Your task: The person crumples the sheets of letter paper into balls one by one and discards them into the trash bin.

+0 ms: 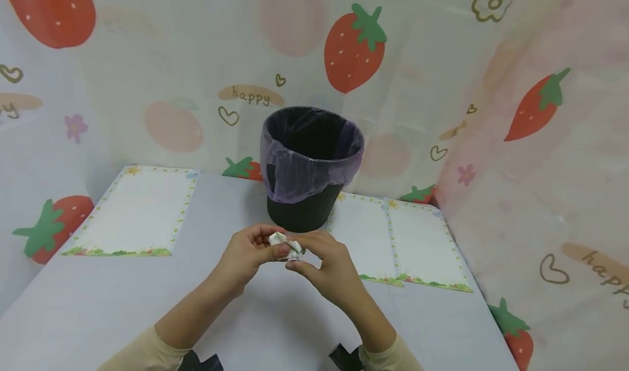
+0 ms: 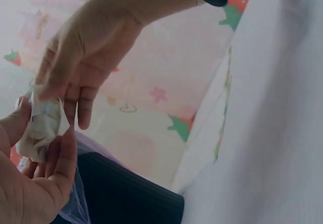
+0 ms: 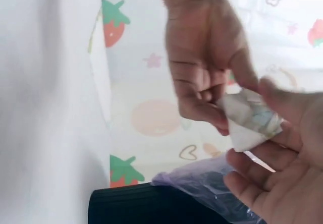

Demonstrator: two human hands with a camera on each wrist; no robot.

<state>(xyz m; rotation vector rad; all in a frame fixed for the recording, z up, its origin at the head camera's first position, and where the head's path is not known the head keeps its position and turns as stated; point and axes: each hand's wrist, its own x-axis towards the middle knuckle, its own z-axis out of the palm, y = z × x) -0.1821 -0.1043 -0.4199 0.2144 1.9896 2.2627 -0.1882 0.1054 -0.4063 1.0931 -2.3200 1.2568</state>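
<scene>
Both hands meet around a small crumpled piece of white paper (image 1: pixel 287 245), held up in front of a trash bin (image 1: pixel 297 212). My left hand (image 1: pixel 241 259) pinches the paper between thumb and curled fingers. From the other side, my right hand (image 1: pixel 334 267) has its thumb and fingers at the paper's edge. In the right wrist view, the right thumb presses on top of the crumpled paper (image 3: pixel 245 123) while fingers lie beneath it. Faint coloured print shows on its folds. The black bin is lined with a translucent purple bag (image 1: pixel 300 180) folded over the rim.
A flat white sheet (image 1: pixel 142 212) with a decorated border lies at the left of the white table (image 1: pixel 221 327). Two similar sheets, overlapping at their edges, lie at the right, including the outer sheet (image 1: pixel 427 245). A strawberry-patterned backdrop (image 1: pixel 422 48) encloses the table's back and sides.
</scene>
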